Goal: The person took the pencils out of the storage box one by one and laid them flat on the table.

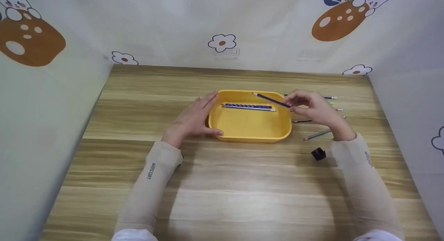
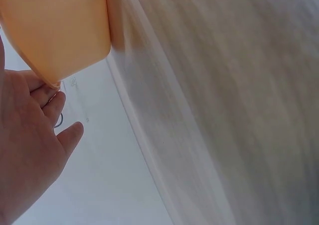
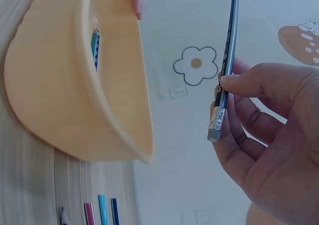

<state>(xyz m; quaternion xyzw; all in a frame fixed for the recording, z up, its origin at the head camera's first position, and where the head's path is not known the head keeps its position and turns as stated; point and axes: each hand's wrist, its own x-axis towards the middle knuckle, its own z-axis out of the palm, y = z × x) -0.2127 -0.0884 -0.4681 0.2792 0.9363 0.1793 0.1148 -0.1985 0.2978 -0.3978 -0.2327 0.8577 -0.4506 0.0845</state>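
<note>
In the head view, my left hand (image 1: 190, 121) rests against the left end of a yellow plastic tray (image 1: 249, 128), fingers and thumb spread along its rim. The left wrist view shows those fingertips at the tray's rim (image 2: 56, 84). Between thumb and fingers, my right hand (image 1: 317, 109) pinches a dark pencil (image 1: 270, 99) above the tray's right side. Its sharpened tip points left; a grey eraser (image 3: 214, 135) caps the other end. Inside the tray lie a purple patterned pencil (image 1: 248, 106) and a silvery-blue pencil (image 1: 249, 108), side by side.
More pencils lie on the wooden table (image 1: 222, 185) right of the tray, partly beneath my right hand, among them a grey-blue pencil (image 1: 316, 135). A small black object (image 1: 318, 154) is beside the right cuff. Patterned white sheeting (image 1: 180, 33) encloses the table's back and sides.
</note>
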